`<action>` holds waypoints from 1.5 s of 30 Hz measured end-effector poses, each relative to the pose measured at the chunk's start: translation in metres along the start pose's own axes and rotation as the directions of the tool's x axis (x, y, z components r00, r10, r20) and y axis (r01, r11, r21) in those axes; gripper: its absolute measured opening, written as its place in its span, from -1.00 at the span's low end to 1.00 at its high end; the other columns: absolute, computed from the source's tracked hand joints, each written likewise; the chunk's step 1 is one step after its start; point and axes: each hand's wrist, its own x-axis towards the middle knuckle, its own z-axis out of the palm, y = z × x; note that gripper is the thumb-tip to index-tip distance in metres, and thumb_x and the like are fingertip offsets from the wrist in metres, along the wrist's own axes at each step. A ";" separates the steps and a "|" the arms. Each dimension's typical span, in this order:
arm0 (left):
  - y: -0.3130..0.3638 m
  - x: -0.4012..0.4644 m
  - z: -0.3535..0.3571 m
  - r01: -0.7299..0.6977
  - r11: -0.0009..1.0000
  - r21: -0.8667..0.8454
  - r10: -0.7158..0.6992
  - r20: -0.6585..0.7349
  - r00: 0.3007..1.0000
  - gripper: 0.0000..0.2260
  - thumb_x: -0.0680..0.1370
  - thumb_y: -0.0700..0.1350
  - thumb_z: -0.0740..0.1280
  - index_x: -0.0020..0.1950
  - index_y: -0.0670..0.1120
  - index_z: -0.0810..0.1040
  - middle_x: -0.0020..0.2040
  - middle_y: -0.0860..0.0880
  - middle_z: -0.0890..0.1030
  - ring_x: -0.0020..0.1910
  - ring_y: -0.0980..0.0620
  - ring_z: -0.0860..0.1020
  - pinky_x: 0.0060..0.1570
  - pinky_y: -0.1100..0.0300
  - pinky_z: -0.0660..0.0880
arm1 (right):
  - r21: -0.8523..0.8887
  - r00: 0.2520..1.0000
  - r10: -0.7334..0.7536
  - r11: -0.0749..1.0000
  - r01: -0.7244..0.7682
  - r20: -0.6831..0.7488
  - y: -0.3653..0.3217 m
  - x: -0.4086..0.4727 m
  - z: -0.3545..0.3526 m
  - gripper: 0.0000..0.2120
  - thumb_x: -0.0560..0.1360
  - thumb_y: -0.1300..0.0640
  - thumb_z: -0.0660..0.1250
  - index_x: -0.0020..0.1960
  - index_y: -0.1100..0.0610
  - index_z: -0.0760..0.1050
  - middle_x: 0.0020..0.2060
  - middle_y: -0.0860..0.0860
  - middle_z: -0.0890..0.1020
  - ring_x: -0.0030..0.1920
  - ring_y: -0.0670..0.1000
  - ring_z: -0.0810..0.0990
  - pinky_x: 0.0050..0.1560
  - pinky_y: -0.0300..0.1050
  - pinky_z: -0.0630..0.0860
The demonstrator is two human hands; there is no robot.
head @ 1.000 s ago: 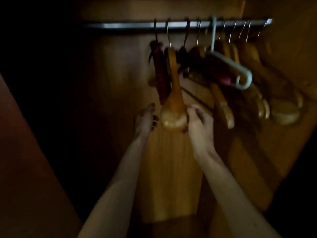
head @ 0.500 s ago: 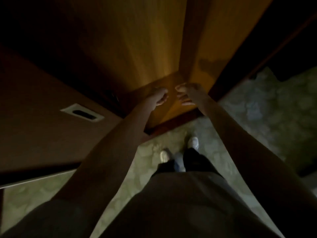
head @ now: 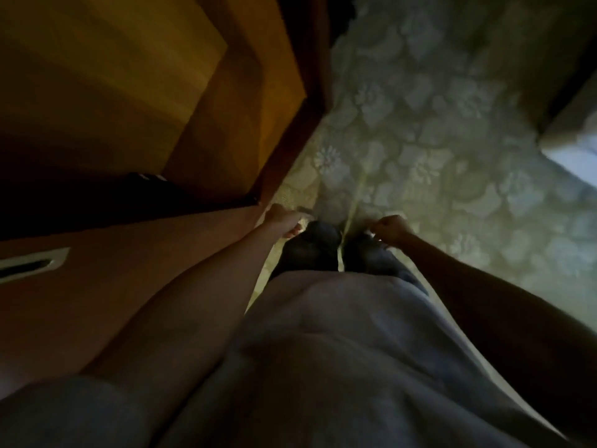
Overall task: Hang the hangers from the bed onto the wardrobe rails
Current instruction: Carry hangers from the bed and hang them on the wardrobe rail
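Note:
No hanger and no rail is in view now. I look straight down at my own body. My left hand (head: 284,219) hangs low by the wardrobe's bottom corner, fingers loosely curled, nothing in it. My right hand (head: 389,227) is down over my legs, curled into a loose fist, and holds nothing that I can see. The wardrobe's wooden floor panel (head: 135,79) fills the upper left, lit orange.
The wardrobe's dark front edge (head: 290,130) runs diagonally by my left hand. A sliding door with a recessed handle (head: 29,265) stands at the left. Pale flower-patterned carpet (head: 436,140) covers the right. A light edge, perhaps the bed (head: 571,150), shows far right.
Both hands have let go of the wooden hanger on the rail and dropped to my sides. My view has swung down and right, from the rail to the floor.

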 end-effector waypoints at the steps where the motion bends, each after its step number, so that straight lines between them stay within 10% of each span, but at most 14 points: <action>1: 0.009 -0.003 0.016 -0.029 0.996 0.088 0.028 0.013 1.000 -0.86 0.57 -0.11 0.35 -0.11 -0.18 0.59 -0.24 -0.11 0.64 -0.37 0.02 0.55 -0.32 0.17 0.50 | 0.018 1.000 0.020 1.000 -0.020 -0.014 0.027 0.001 -0.002 -0.78 0.56 0.16 0.34 -0.09 0.30 0.66 -0.20 0.23 0.70 -0.26 0.17 0.67 -0.07 0.09 0.67; 10: 0.116 -0.047 0.188 -0.380 0.671 0.637 0.225 0.313 0.923 -0.81 0.59 -0.16 0.29 -0.05 -0.22 0.66 -0.28 -0.10 0.65 -0.41 0.02 0.53 -0.37 0.22 0.48 | 0.490 0.963 0.216 0.865 -0.113 -0.160 0.199 -0.041 -0.020 -0.78 0.48 0.11 0.30 -0.18 0.20 0.67 -0.31 0.12 0.73 -0.24 0.16 0.72 -0.10 0.10 0.70; 23: 0.210 -0.088 0.370 -0.574 0.214 0.791 0.255 0.522 0.814 -0.82 0.58 -0.18 0.31 -0.21 -0.16 0.61 -0.36 -0.09 0.63 -0.45 -0.01 0.51 -0.41 0.21 0.44 | 0.890 0.847 0.491 0.454 -0.048 -0.204 0.327 -0.080 -0.035 -0.77 0.56 0.18 0.29 -0.04 0.29 0.68 -0.21 0.21 0.74 -0.28 0.11 0.68 -0.07 0.05 0.68; 36: 0.339 -0.078 0.448 -0.353 0.260 0.899 0.246 0.292 0.924 -0.78 0.64 -0.20 0.25 -0.19 -0.17 0.55 -0.33 -0.12 0.57 -0.48 0.01 0.47 -0.61 0.34 0.37 | 0.864 0.806 0.433 0.469 0.181 -0.404 0.414 -0.057 -0.320 -0.85 0.57 0.16 0.30 -0.04 0.15 0.65 -0.31 0.05 0.69 -0.34 0.00 0.64 -0.28 -0.13 0.62; 45: 0.412 -0.191 0.723 -0.557 0.121 0.821 0.212 0.527 0.823 -0.85 0.60 -0.19 0.33 -0.11 -0.20 0.64 -0.32 -0.11 0.63 -0.44 0.02 0.52 -0.45 0.22 0.46 | 0.958 0.728 0.651 0.286 0.029 -0.216 0.584 -0.104 -0.358 -0.81 0.52 0.16 0.31 -0.18 0.15 0.67 -0.28 0.09 0.70 -0.25 0.09 0.65 -0.10 0.00 0.62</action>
